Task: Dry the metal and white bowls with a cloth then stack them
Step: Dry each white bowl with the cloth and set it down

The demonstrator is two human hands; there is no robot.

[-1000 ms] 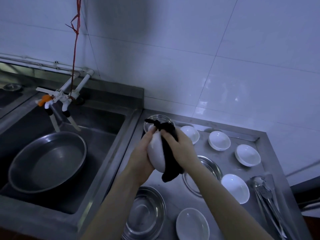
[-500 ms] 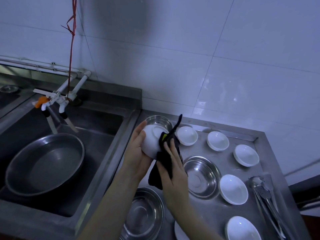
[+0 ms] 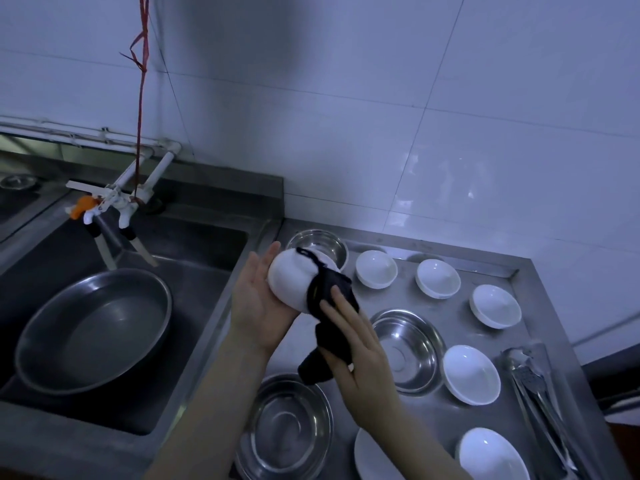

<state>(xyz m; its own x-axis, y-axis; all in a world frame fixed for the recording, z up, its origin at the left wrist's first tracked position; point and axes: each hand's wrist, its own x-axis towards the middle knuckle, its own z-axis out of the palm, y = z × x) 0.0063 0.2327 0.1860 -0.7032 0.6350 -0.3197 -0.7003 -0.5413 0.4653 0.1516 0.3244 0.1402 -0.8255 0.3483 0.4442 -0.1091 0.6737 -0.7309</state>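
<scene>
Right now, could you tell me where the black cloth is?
In the head view, the black cloth is mid-frame above the counter, pressed by the right hand against the white bowl held in the left hand.

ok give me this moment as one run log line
step: drying | left hand: holds white bowl | right hand: wipes it with dark cloth | counter: bowls spread out, none stacked

Bare forearms, no sleeves visible
</scene>
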